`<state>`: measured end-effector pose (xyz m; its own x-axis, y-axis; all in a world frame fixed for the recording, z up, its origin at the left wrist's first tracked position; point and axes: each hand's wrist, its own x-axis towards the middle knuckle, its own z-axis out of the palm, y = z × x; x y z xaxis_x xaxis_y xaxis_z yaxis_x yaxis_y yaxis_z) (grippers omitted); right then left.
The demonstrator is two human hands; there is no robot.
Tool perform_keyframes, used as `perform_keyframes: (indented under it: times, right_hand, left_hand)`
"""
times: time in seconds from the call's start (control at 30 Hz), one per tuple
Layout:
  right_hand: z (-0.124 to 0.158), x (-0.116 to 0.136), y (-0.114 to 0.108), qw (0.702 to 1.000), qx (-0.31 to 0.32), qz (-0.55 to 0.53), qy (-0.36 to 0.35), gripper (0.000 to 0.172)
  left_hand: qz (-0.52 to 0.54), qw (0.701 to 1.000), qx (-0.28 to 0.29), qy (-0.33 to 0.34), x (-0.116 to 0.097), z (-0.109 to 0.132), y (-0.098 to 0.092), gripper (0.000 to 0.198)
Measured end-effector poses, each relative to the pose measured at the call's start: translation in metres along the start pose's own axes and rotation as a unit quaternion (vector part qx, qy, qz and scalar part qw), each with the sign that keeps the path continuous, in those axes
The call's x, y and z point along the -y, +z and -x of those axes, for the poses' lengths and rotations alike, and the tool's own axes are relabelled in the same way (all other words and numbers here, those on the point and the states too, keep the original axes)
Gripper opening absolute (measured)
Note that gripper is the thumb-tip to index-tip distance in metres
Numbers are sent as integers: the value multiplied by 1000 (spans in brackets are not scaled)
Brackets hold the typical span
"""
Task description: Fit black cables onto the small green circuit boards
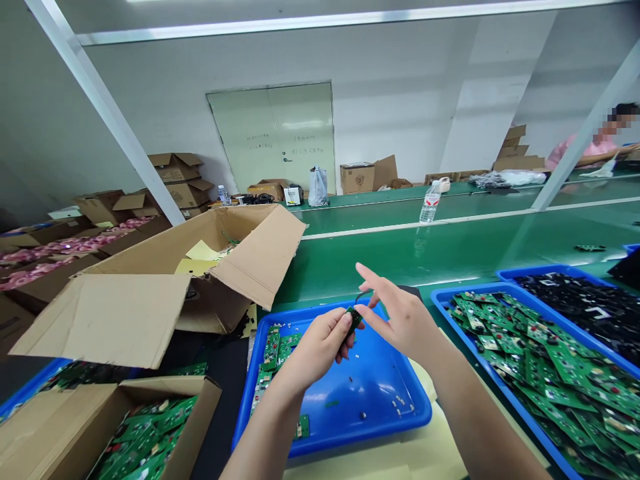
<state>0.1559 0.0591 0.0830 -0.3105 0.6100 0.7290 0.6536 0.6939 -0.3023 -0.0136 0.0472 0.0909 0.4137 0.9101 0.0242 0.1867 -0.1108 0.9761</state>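
At my far left a carton (150, 427) sat part filled with green boards, which I took for finished work, and behind it a big open box (200, 267) lay on the counter (400, 247). The middle tray (350, 413) was nearly bare: a short row of boards (273, 353) along its left wall and a few loose bits on its floor, so that batch looked close to done. My left hand (315, 350) was curled shut over that tray, fingertips pinching a small board (353, 320) by its lower end, wrist bent inward. My right hand (400, 317) met it from the other side, thumb and a finger closed on the board's top edge or a dark wire there, I could not tell which, with the forefinger stretched out straight. To the right, the full tray (530, 360) heaped with boards suggested much was left.
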Motion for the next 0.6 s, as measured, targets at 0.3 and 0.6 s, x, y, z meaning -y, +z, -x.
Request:
perform_keyframes:
  times: [0.3, 0.6]
  right_hand:
    - [0, 13, -4, 982, -23, -146, 119, 17]
    - [-2, 21, -2, 979, -46, -146, 137, 17]
  left_hand:
    - [-202, 969, -107, 91, -3, 5, 2, 35]
    - [-347, 914, -132, 161, -2, 6, 10, 29]
